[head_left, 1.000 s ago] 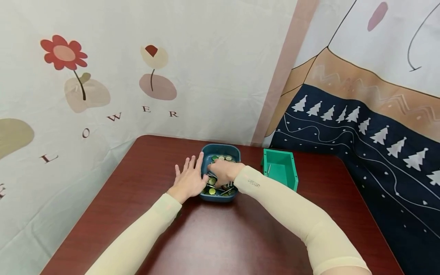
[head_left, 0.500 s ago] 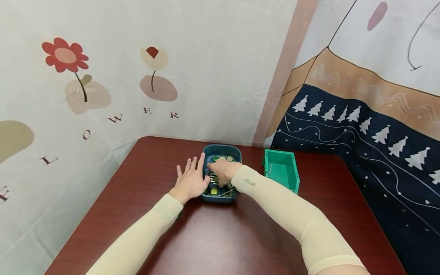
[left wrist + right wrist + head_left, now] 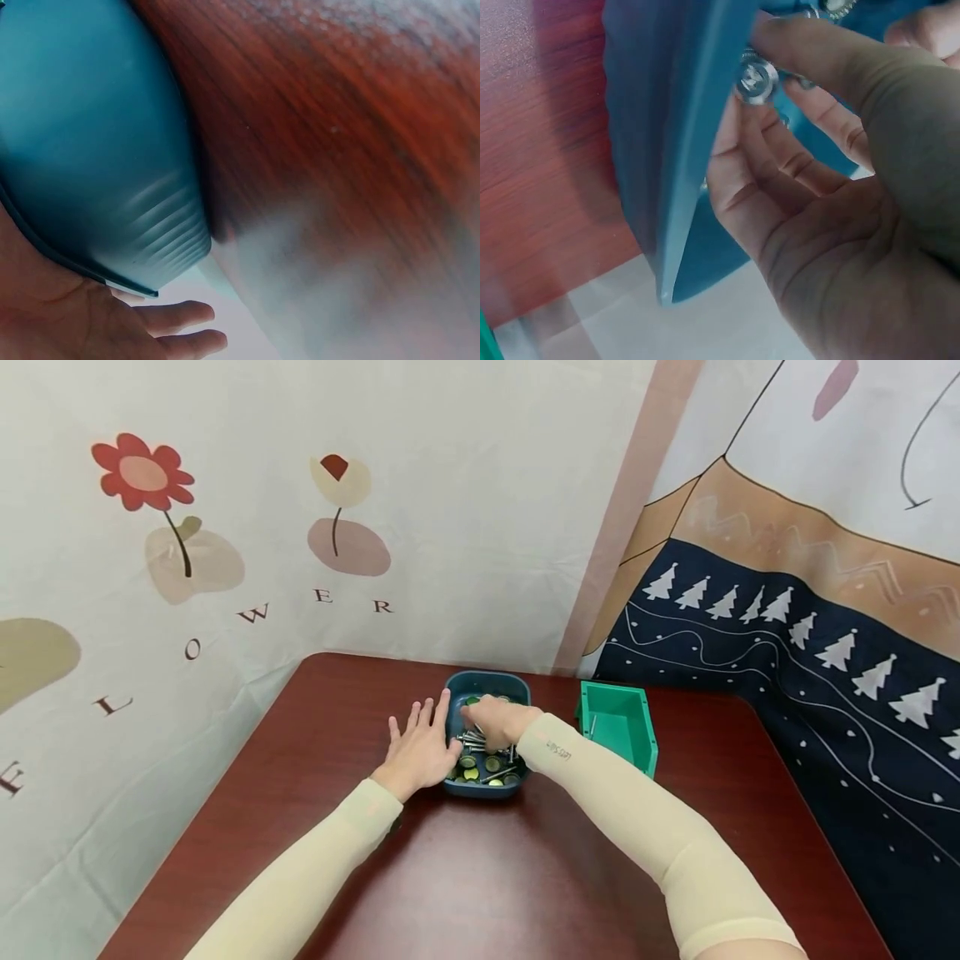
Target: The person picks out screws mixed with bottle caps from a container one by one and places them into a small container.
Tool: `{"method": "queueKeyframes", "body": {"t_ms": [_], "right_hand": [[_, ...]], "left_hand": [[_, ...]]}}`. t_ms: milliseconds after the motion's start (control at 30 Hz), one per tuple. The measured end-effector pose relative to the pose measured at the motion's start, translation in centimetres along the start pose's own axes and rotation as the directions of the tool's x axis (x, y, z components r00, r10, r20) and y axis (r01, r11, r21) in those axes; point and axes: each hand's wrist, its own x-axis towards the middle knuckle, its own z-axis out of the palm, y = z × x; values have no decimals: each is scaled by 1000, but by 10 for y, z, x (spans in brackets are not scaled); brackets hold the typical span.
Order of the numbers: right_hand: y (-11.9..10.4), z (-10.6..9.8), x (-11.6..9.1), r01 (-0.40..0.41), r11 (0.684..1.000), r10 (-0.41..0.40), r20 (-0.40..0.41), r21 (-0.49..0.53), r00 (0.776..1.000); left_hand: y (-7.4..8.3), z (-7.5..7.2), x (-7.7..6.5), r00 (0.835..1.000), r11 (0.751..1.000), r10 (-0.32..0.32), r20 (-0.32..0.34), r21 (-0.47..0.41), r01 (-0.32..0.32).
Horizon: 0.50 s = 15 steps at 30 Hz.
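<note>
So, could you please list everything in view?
Blue bin: one, dark blue, near table's back edge
Screws: several, silver, in the blue bin
Bottle caps: several, gold and green, same bin
Green bin: one, bright green, farther right
Slender piece: one, pale, in green bin
Table: one, brown, under both bins
Flower-print backdrop: one, off-white, behind the table
Tree-print backdrop: one, navy, tan and white, at right
Sleeves: two, cream, on both arms
Left hand: one, bare, at blue bin's left
Right hand: one, bare, in blue bin
</note>
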Motion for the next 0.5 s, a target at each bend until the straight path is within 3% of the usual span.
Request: {"method": "queueKeyframes", "body": {"t_ms": [267, 367, 500], "right_hand": [[24, 4, 7, 40, 996, -35, -60, 82, 998], [38, 15, 12, 69, 995, -60, -116, 75, 991], [32, 9, -2, 74, 992, -58, -150, 102, 987]], "left_hand": [[1, 0, 0, 1000, 1000, 7, -2, -4, -7], [3, 0, 1, 1000, 1000, 9, 10, -1, -9], [2, 0, -1, 1000, 1000, -2, 6, 0, 2]]}}
